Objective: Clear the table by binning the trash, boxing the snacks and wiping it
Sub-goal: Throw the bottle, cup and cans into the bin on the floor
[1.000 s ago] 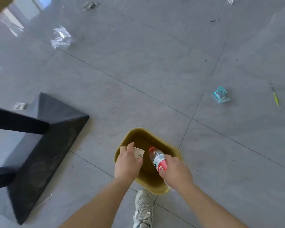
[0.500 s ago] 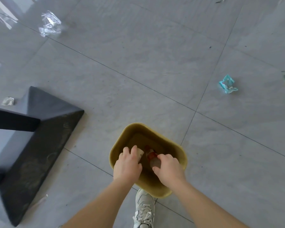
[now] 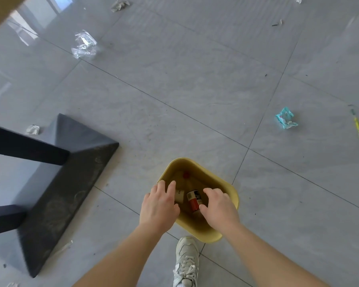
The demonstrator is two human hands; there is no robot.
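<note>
A yellow bin stands on the grey floor in front of my feet. Inside it lie a plastic bottle with a red and white label and a small white paper cup; a red cap shows at the bin's far end. My left hand hovers over the bin's left rim with fingers spread and nothing in it. My right hand hangs over the right side, fingers apart, just off the bottle.
A black table base with dark legs stands at the left. Litter lies on the floor: clear crumpled plastic, a teal wrapper, a yellow-green stick, a small paper scrap. My white shoe is below the bin.
Both hands lowered into the bin and let go: the bottle left my right hand and the cup left my left hand. Both now lie in the bin, fingers spread above.
</note>
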